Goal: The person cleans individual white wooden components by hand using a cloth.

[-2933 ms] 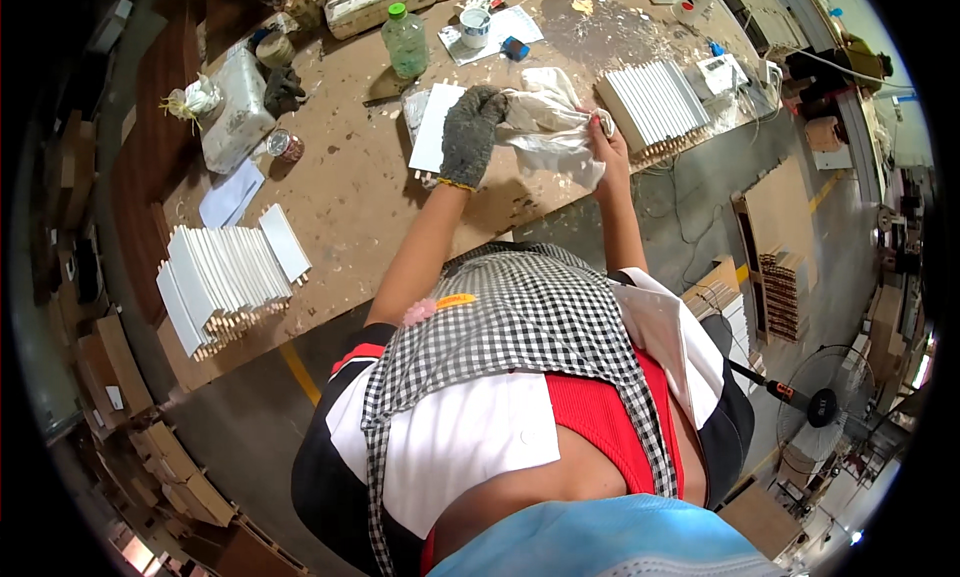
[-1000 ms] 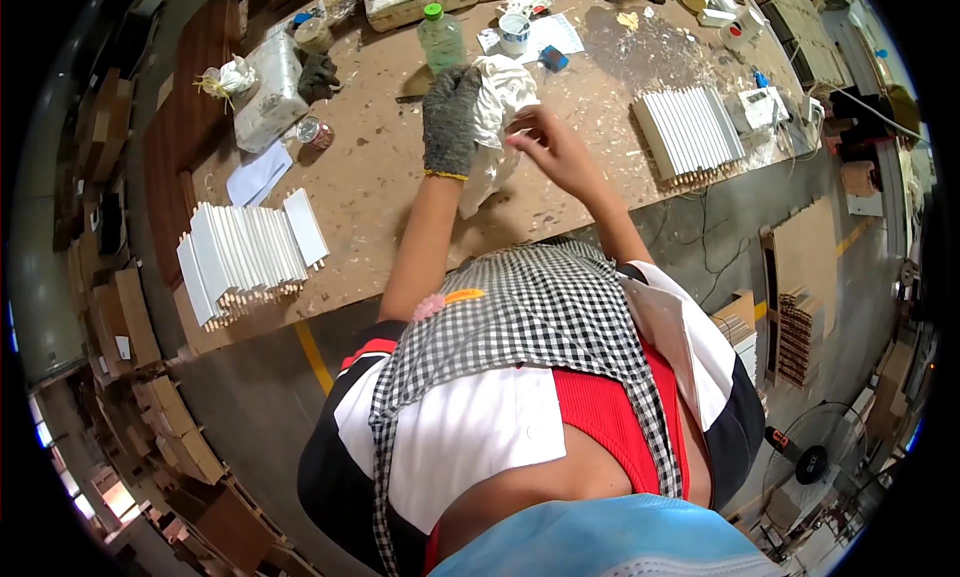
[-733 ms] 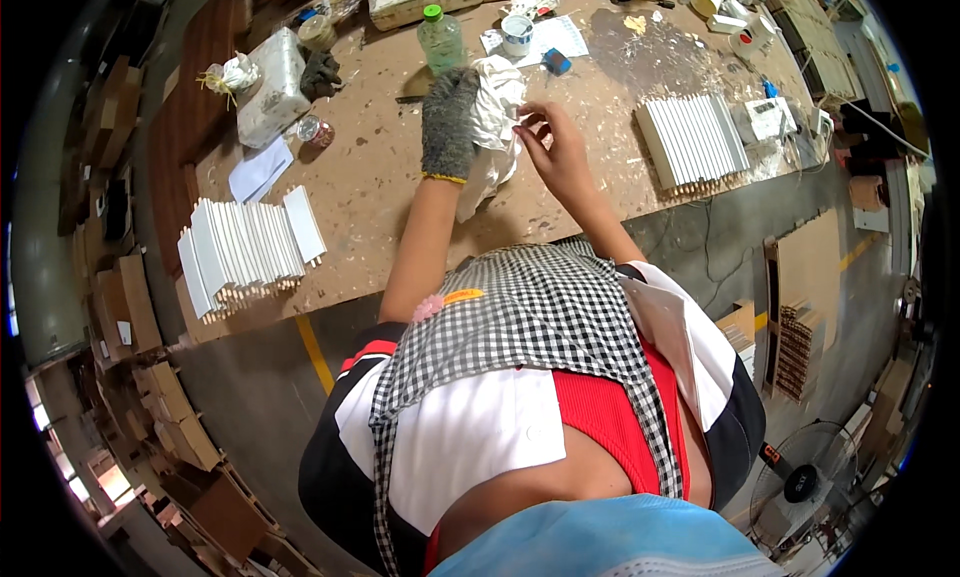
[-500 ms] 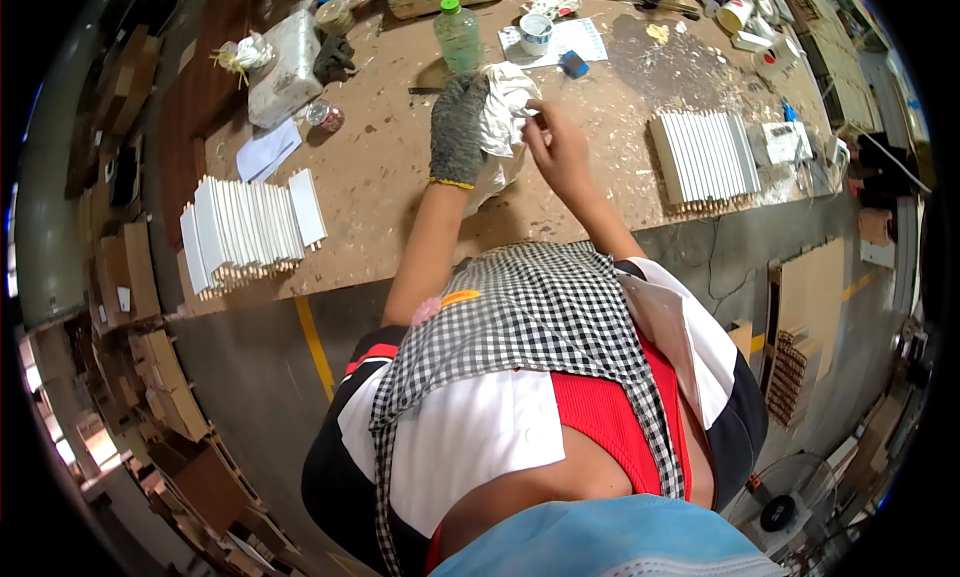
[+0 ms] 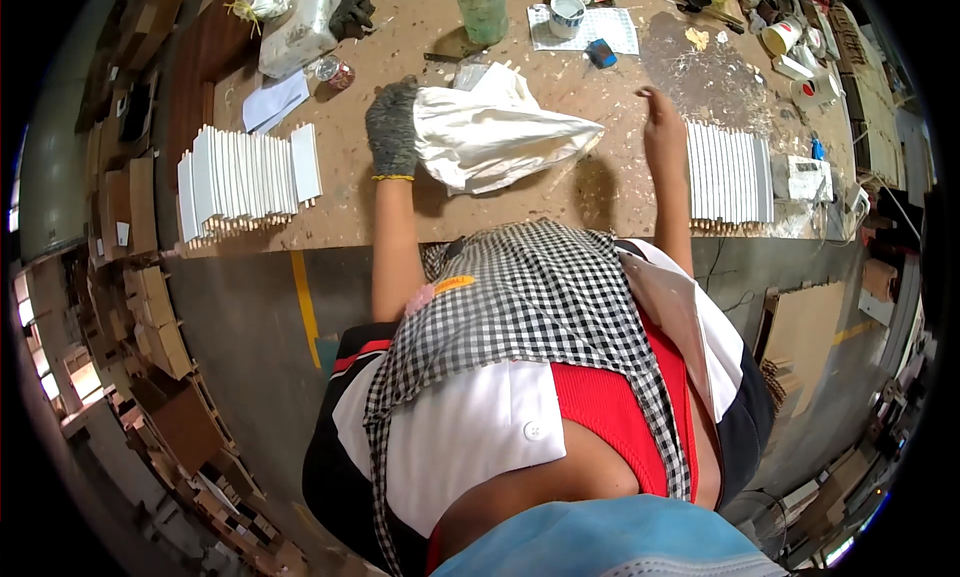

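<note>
A white cloth (image 5: 490, 137) hangs spread over the middle of the worktable, its pointed end reaching right. My left hand (image 5: 392, 127), in a dark grey knitted glove with a yellow cuff edge, is closed on the cloth's left end; the glove partly hides the grip. Apart from the cloth's tip, my bare right hand (image 5: 663, 127) is raised with nothing visible in it, its fingers partly extended and seen from the side. Just right of that hand lies a row of white slats (image 5: 728, 172).
Another stack of white slats (image 5: 245, 182) lies at the table's left. Beyond the cloth are a green-tinted plastic bottle (image 5: 482, 12), a white tub (image 5: 567, 15) on a paper sheet and a blue block (image 5: 601, 53). A small jar (image 5: 335, 72) stands at the back left.
The bunched cloth has been spread out sideways. My left hand has moved left with it; my right hand has moved away to the right, off the cloth.
</note>
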Action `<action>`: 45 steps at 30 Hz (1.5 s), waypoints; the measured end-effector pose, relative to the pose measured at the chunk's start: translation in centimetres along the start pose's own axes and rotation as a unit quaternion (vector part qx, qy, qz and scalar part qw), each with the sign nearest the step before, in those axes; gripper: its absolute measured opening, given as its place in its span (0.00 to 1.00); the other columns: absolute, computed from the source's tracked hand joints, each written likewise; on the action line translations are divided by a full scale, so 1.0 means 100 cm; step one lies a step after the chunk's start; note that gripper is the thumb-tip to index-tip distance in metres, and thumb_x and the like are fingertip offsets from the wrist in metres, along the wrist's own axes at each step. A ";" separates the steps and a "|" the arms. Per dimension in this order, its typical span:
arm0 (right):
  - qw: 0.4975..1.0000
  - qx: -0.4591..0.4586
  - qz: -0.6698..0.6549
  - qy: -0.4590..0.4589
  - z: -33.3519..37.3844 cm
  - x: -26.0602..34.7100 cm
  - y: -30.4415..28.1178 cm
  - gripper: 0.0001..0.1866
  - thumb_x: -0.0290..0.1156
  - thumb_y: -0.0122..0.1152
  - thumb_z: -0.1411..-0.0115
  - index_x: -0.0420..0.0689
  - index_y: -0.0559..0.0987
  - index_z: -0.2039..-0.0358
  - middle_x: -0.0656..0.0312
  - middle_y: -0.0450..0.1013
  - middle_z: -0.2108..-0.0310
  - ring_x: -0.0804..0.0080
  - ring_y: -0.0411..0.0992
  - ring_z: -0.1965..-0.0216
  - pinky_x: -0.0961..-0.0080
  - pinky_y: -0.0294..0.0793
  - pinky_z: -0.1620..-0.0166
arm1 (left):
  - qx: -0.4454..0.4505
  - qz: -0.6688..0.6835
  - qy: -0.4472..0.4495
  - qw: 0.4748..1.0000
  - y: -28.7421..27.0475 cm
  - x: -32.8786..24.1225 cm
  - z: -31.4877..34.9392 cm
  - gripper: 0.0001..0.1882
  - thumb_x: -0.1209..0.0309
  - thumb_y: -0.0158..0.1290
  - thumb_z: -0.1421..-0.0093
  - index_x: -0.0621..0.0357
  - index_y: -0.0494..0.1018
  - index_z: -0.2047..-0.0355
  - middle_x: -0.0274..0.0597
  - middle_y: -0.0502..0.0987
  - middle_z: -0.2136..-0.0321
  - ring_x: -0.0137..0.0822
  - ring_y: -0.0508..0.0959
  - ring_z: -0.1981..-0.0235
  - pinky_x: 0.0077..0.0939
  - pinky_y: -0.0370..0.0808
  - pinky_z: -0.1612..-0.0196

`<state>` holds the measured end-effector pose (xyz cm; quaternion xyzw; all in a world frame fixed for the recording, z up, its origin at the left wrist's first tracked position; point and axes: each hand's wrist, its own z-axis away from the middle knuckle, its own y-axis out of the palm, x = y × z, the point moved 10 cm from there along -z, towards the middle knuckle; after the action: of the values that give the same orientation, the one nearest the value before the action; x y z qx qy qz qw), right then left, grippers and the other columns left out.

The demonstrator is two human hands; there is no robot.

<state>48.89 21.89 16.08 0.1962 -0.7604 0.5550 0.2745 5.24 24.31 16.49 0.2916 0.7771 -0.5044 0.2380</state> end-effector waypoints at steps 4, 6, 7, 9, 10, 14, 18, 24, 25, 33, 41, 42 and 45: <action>0.990 -0.039 0.111 0.075 0.005 -0.058 -0.037 0.14 0.26 0.51 0.34 0.53 0.80 0.52 0.53 0.80 0.63 0.51 0.78 0.66 0.59 0.73 0.66 | -0.049 0.033 -0.114 0.992 -0.019 0.057 0.012 0.13 0.67 0.54 0.35 0.65 0.79 0.66 0.46 0.82 0.68 0.37 0.78 0.66 0.31 0.73 0.57; 0.980 -0.079 0.152 0.104 0.003 -0.078 -0.064 0.13 0.26 0.51 0.34 0.52 0.80 0.52 0.55 0.80 0.63 0.53 0.79 0.66 0.61 0.73 0.66 | -0.058 0.037 -0.149 0.986 -0.028 0.077 0.020 0.13 0.65 0.55 0.36 0.65 0.80 0.66 0.46 0.82 0.68 0.37 0.78 0.67 0.31 0.73 0.58; 0.970 -0.116 0.179 0.113 0.004 -0.101 -0.081 0.13 0.26 0.50 0.34 0.52 0.80 0.52 0.56 0.81 0.63 0.55 0.79 0.66 0.61 0.74 0.66 | -0.072 0.061 -0.196 0.976 -0.034 0.083 0.024 0.14 0.64 0.56 0.36 0.65 0.80 0.66 0.46 0.82 0.69 0.37 0.78 0.67 0.31 0.73 0.58; 0.969 -0.122 0.175 0.125 -0.003 -0.099 -0.110 0.13 0.26 0.50 0.33 0.49 0.79 0.52 0.57 0.81 0.62 0.56 0.79 0.65 0.63 0.74 0.65 | -0.092 0.079 -0.247 0.961 -0.047 0.106 0.035 0.15 0.63 0.56 0.36 0.65 0.79 0.66 0.47 0.82 0.69 0.38 0.78 0.68 0.31 0.73 0.59; 0.974 -0.153 0.144 0.090 -0.007 -0.099 -0.119 0.12 0.27 0.49 0.31 0.47 0.80 0.53 0.57 0.81 0.60 0.56 0.80 0.64 0.63 0.75 0.65 | -0.078 0.035 -0.206 0.975 -0.048 0.110 0.032 0.15 0.62 0.56 0.36 0.65 0.80 0.66 0.47 0.82 0.69 0.38 0.78 0.68 0.32 0.73 0.59; 0.987 -0.042 -0.130 0.082 -0.016 -0.084 -0.064 0.14 0.31 0.46 0.27 0.44 0.82 0.52 0.71 0.69 0.74 0.82 0.57 0.75 0.81 0.59 0.71 | -0.039 0.016 -0.193 0.980 -0.034 0.107 0.032 0.15 0.62 0.56 0.36 0.65 0.80 0.65 0.49 0.82 0.68 0.39 0.78 0.67 0.32 0.73 0.58; 0.974 0.138 -0.179 0.013 0.003 0.026 0.051 0.12 0.35 0.52 0.29 0.44 0.80 0.53 0.58 0.75 0.73 0.76 0.67 0.74 0.74 0.66 0.69 | -0.045 0.083 -0.232 0.968 -0.023 0.108 0.042 0.16 0.63 0.55 0.35 0.66 0.79 0.62 0.49 0.82 0.67 0.38 0.78 0.67 0.31 0.74 0.57; 0.952 0.218 -0.042 -0.209 0.023 0.125 0.119 0.11 0.29 0.61 0.40 0.53 0.82 0.56 0.58 0.73 0.69 0.57 0.74 0.66 0.62 0.75 0.63 | -0.033 0.110 -0.233 0.966 -0.022 0.069 0.044 0.12 0.67 0.58 0.37 0.64 0.80 0.60 0.42 0.83 0.64 0.32 0.79 0.63 0.29 0.75 0.54; 0.941 0.211 -0.051 -0.258 0.028 0.133 0.125 0.12 0.29 0.61 0.40 0.54 0.82 0.56 0.59 0.71 0.69 0.58 0.74 0.67 0.63 0.74 0.64 | -0.024 0.147 -0.208 0.967 -0.019 0.060 0.045 0.14 0.65 0.58 0.36 0.65 0.80 0.59 0.43 0.83 0.62 0.33 0.79 0.61 0.30 0.75 0.53; 0.947 0.122 -0.281 -0.101 0.017 0.067 0.132 0.05 0.32 0.62 0.36 0.44 0.80 0.63 0.62 0.74 0.63 0.70 0.73 0.68 0.75 0.73 0.66 | 0.061 0.068 -0.087 0.992 -0.016 0.016 0.039 0.15 0.64 0.58 0.35 0.65 0.79 0.58 0.48 0.81 0.62 0.39 0.80 0.61 0.32 0.75 0.53; 0.933 0.256 -0.214 -0.134 0.044 0.105 0.148 0.11 0.28 0.57 0.35 0.49 0.79 0.52 0.60 0.78 0.66 0.68 0.74 0.71 0.72 0.74 0.66 | 0.047 0.042 -0.098 0.993 -0.031 0.031 0.036 0.16 0.62 0.55 0.33 0.65 0.80 0.59 0.51 0.82 0.63 0.44 0.81 0.61 0.35 0.75 0.53; 0.932 0.257 -0.215 -0.135 0.046 0.116 0.153 0.11 0.28 0.57 0.35 0.49 0.79 0.52 0.60 0.78 0.66 0.68 0.74 0.71 0.72 0.74 0.66 | 0.046 0.041 -0.098 0.993 -0.032 0.033 0.037 0.16 0.62 0.55 0.33 0.65 0.80 0.59 0.51 0.82 0.63 0.44 0.81 0.61 0.35 0.75 0.53; 0.931 0.253 0.033 -0.260 0.062 0.142 0.171 0.08 0.32 0.60 0.38 0.53 0.83 0.59 0.59 0.72 0.66 0.58 0.76 0.66 0.64 0.76 0.65 | 0.019 0.078 -0.165 0.983 -0.039 0.064 0.046 0.17 0.61 0.55 0.33 0.66 0.80 0.58 0.52 0.82 0.61 0.42 0.81 0.60 0.34 0.75 0.53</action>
<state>26.34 21.32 11.08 0.3715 -0.6452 0.6675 -0.0100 -1.64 20.22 13.03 0.2685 0.6921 -0.5406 0.3959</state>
